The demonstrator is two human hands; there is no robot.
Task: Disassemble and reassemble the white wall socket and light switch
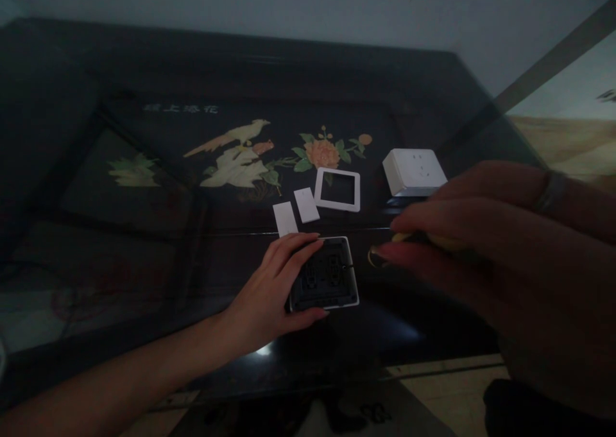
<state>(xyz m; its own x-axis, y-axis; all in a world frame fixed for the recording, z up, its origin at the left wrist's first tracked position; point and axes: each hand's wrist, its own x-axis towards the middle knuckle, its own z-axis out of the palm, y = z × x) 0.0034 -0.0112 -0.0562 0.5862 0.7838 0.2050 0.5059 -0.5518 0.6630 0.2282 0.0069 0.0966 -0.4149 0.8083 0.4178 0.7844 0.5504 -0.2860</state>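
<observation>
My left hand [276,289] grips the left side of a square switch box [332,276] with a white rim and a dark inside, which rests on the dark glossy table. My right hand [462,251] is raised, close to the camera, to the right of the box. Its thumb and fingers are pinched round a small yellow and dark object [447,241], mostly hidden by the fingers. Behind the box lie two white rectangular plates, one [285,217] next to my left fingers and the other [307,205] beside it. A white square frame [357,193] lies just beyond them.
A white socket box [418,169] stands at the right, behind my right hand. The table [144,308] has a glossy top over a bird and flower picture. Its far edge runs along a pale wall [289,7], and its near edge is close to the person.
</observation>
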